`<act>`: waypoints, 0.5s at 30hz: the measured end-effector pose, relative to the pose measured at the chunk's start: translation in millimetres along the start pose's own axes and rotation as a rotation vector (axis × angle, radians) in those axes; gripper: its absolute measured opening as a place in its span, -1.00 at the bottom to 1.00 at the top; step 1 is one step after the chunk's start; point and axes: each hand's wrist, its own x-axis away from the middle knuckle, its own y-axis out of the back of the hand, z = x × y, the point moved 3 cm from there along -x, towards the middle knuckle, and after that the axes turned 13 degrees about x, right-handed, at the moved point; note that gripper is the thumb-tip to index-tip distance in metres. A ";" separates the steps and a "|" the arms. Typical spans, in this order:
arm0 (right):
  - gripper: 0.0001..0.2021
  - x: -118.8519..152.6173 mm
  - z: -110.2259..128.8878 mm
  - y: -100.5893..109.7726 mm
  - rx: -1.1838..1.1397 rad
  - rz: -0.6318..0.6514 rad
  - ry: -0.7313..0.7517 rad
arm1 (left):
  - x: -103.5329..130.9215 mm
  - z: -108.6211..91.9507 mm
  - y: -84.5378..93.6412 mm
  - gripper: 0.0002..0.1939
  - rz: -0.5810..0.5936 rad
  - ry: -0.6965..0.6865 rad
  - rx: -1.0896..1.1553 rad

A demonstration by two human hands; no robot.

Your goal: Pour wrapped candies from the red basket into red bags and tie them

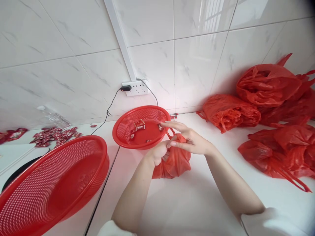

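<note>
A red plastic bag (176, 164), bunched at its neck, rests on the white tabletop between my hands. My left hand (158, 153) is closed around the gathered top on its left side. From the right, my right hand (193, 141) has its thumb against the bag's neck, with part of the bag between thumb and fingers; its upper fingers stretch out to the left. A thin handle loop of the bag sticks up by these fingers. Just behind both hands sits a round red mesh basket (125, 114) holding several small red-wrapped packets (140, 124).
A larger red basket (98, 144) stands at the left. Behind it lie many small red packets (51, 136) and a clear plastic bottle (55, 118). Filled red plastic bags (268, 85) crowd the right side. A power strip (136, 88) with cables is on the tiled wall.
</note>
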 end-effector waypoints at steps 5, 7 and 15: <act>-0.74 0.3 -2.0 -4.1 -0.053 0.055 -0.043 | -3.9 2.6 0.3 -0.59 0.035 -0.011 0.032; -0.72 0.0 -3.0 -5.1 -0.039 0.037 -0.054 | -6.5 1.7 0.5 -0.62 0.123 0.000 0.144; -0.71 2.6 -5.7 3.6 0.200 -0.200 -0.129 | 10.5 -10.7 -8.8 -0.45 0.475 -0.219 0.094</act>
